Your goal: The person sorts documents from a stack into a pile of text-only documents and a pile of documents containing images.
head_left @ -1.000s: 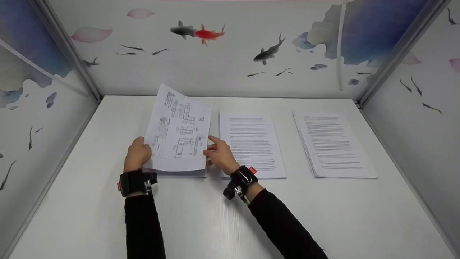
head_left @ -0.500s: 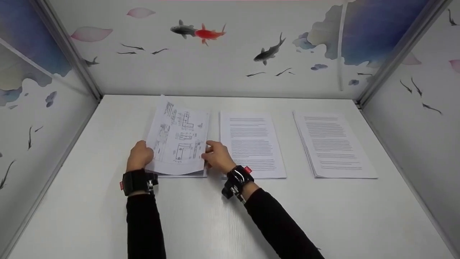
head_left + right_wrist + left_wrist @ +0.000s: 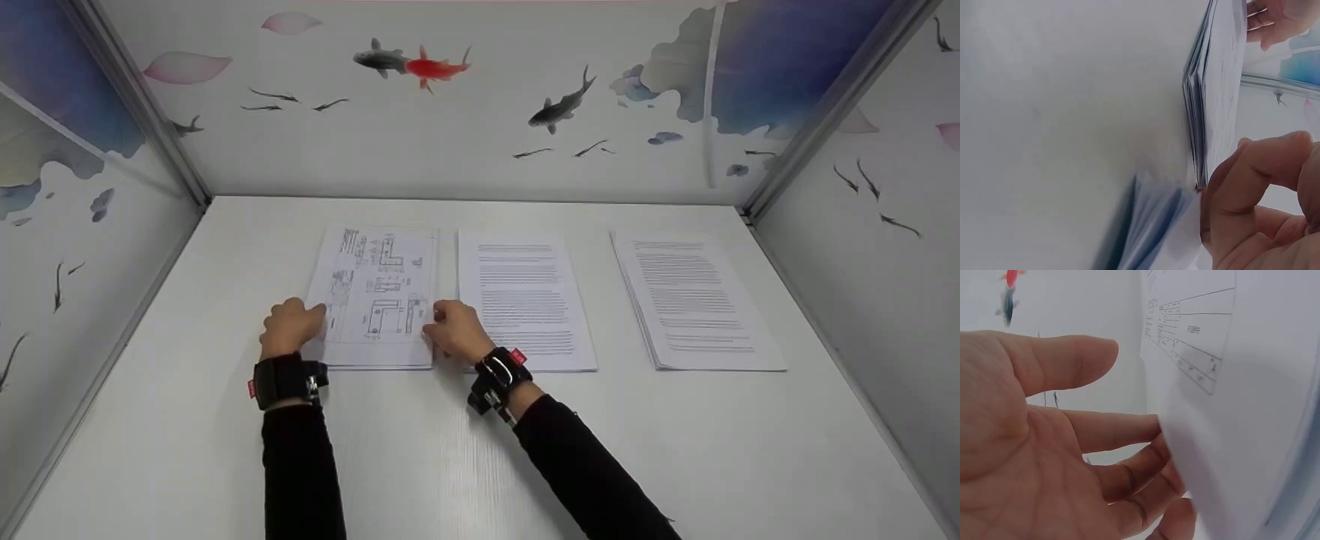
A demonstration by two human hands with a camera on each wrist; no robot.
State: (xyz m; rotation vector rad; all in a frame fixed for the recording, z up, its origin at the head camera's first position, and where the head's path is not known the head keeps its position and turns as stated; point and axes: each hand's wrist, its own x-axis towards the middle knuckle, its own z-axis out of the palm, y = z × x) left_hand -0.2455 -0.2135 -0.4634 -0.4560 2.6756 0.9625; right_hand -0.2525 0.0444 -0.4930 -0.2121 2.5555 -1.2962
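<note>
A stack of paper (image 3: 382,354) topped by a sheet of technical drawings lies flat at the left of the table. At its left edge is my left hand (image 3: 291,328); in the left wrist view its fingertips (image 3: 1148,424) touch the paper's edge while the thumb stands apart. My right hand (image 3: 459,334) is at the stack's right edge, between it and the middle stack of text pages (image 3: 529,300). In the right wrist view, its bent fingers (image 3: 1235,191) are against the drawing stack's corner, with no sheet between thumb and fingers.
A third stack of text pages (image 3: 697,307) lies to the right, its left-side sheets slightly uneven. The white table (image 3: 420,465) is bounded by a back wall (image 3: 480,150) and side walls printed with fish and petals. Both wrists carry black strapped cameras.
The raised drawing sheet has come down and now lies flat on the left stack. My left thumb has come off the sheet; my right hand has let go of its right edge.
</note>
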